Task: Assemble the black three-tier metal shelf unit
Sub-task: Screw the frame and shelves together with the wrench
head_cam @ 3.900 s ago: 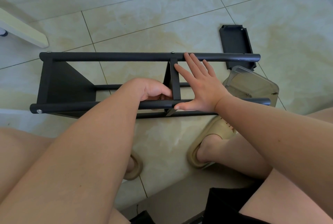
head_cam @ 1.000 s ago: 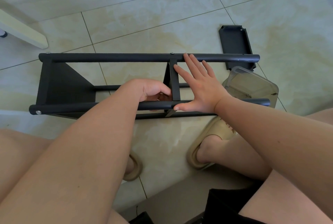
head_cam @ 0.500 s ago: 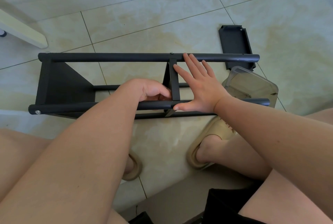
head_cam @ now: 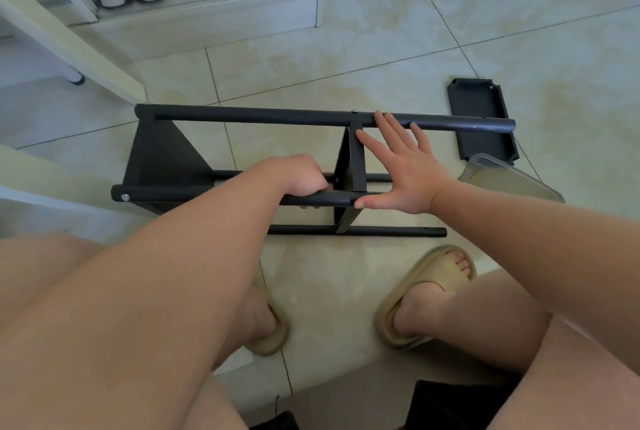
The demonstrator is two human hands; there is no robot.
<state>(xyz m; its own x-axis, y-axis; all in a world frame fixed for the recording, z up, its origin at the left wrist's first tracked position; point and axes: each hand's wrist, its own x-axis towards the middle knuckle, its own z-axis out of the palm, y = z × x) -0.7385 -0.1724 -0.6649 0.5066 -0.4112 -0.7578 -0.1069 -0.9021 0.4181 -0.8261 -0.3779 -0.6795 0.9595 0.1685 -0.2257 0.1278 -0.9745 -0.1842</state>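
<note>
Black metal frame [head_cam: 242, 116] lies on its side on the tiled floor [head_cam: 329, 277], two tiers fitted. In the head view, the left grip [head_cam: 304, 178] curls round the front pole [head_cam: 194, 192] beside the middle tier [head_cam: 356, 170]. The right grip [head_cam: 405, 170] is released, pressing flat against that tier. The step looks like fastening this tier. Next, the loose third tier [head_cam: 481, 118] needs fetching.

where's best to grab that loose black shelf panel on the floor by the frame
Probably its right long edge, pinched from the right: the loose shelf panel lies flat, the frame's far pole crosses it, and the clear container crowds its near end.
</note>
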